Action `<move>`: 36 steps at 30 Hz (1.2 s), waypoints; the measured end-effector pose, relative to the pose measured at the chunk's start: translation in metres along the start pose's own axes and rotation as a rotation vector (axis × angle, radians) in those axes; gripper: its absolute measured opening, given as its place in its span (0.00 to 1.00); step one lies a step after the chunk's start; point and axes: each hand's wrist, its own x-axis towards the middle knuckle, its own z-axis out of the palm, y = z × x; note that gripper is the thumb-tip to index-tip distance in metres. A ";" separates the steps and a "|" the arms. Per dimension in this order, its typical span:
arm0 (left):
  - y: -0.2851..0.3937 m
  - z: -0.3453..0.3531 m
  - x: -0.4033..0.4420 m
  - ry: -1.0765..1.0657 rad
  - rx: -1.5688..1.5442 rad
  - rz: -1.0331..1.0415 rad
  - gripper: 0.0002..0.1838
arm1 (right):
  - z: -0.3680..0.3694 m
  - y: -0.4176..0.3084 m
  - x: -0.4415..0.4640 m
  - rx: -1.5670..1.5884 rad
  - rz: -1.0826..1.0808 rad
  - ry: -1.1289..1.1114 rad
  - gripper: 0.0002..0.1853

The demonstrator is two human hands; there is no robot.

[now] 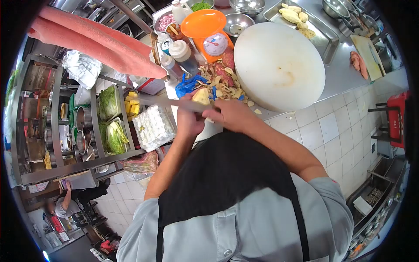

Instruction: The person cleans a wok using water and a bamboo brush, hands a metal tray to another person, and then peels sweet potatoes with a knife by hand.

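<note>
My left hand [190, 121] is closed around a partly peeled, pale yellow sweet potato [201, 96], held above the near edge of the counter. In my right hand [230, 115] is a knife [163, 101]; its wide blade is blurred and points left, across the front of the sweet potato. The fingers of both hands are close together, and the knife's handle is hidden in my grip. Just beyond them lies a heap of brown peelings [222, 83] with red-skinned sweet potatoes [228, 59] and a crumpled blue plastic bag [188, 84].
A big round white cutting board [280, 65] stands to the right of the peelings. Behind are an orange scale [216, 45], squeeze bottles [181, 51] and a metal tray [330, 49] with peeled sweet potatoes [291, 16]. A pink towel [96, 41] hangs at left; another person [66, 203] is lower left.
</note>
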 end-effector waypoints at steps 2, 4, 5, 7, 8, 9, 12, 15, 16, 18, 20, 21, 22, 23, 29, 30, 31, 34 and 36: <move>-0.003 0.005 0.000 0.048 0.008 0.024 0.26 | 0.009 0.013 0.009 0.084 0.035 0.007 0.39; -0.005 0.003 0.005 0.042 -0.064 0.053 0.25 | 0.019 0.014 0.009 0.295 0.024 0.030 0.41; -0.009 0.001 0.005 0.040 -0.102 0.062 0.24 | 0.017 0.019 0.007 0.599 0.177 -0.122 0.41; -0.006 0.011 -0.001 -0.006 -0.112 0.095 0.25 | -0.002 0.019 0.009 1.190 0.481 -0.429 0.42; -0.003 0.012 0.000 -0.024 -0.106 0.100 0.25 | -0.002 0.011 0.007 1.175 0.547 -0.320 0.42; 0.000 0.011 -0.003 -0.035 -0.099 0.103 0.26 | -0.006 0.011 0.007 1.224 0.562 -0.272 0.42; 0.019 0.008 -0.013 -0.078 -0.076 0.106 0.27 | -0.019 0.028 0.004 1.253 0.573 -0.153 0.43; 0.066 0.066 -0.075 -0.184 0.047 0.146 0.30 | -0.019 0.046 -0.001 1.125 0.526 -0.128 0.41; 0.081 0.086 -0.101 -0.326 0.065 0.215 0.32 | -0.013 0.049 -0.001 1.117 0.543 -0.062 0.42; 0.102 0.129 -0.149 -0.515 0.244 0.442 0.32 | -0.005 0.048 0.000 1.091 0.575 0.005 0.42; 0.106 0.162 -0.178 -0.700 0.243 0.725 0.33 | -0.014 0.034 -0.005 1.083 0.609 -0.051 0.43; 0.103 0.173 -0.188 -0.675 0.225 0.803 0.33 | -0.019 0.027 -0.006 1.088 0.622 -0.105 0.42; 0.100 0.183 -0.198 -0.647 0.208 0.881 0.34 | -0.018 0.027 -0.005 1.087 0.631 -0.125 0.42; 0.099 0.191 -0.202 -0.665 0.193 0.938 0.33 | -0.018 0.023 -0.006 1.016 0.607 -0.076 0.42; 0.104 0.191 -0.194 -0.838 0.145 0.876 0.30 | -0.024 0.024 -0.007 0.895 0.681 -0.112 0.45; 0.105 0.190 -0.193 -0.863 0.128 0.857 0.30 | -0.023 0.022 -0.008 0.879 0.612 -0.087 0.43; 0.107 0.188 -0.192 -0.878 0.125 0.829 0.30 | -0.022 0.021 -0.009 0.861 0.545 -0.062 0.43; 0.116 0.179 -0.183 -0.959 0.083 0.686 0.30 | -0.020 0.019 -0.007 0.871 0.595 -0.026 0.43; 0.121 0.160 -0.165 -0.955 0.055 0.491 0.30 | -0.022 0.020 -0.007 0.872 0.577 -0.027 0.43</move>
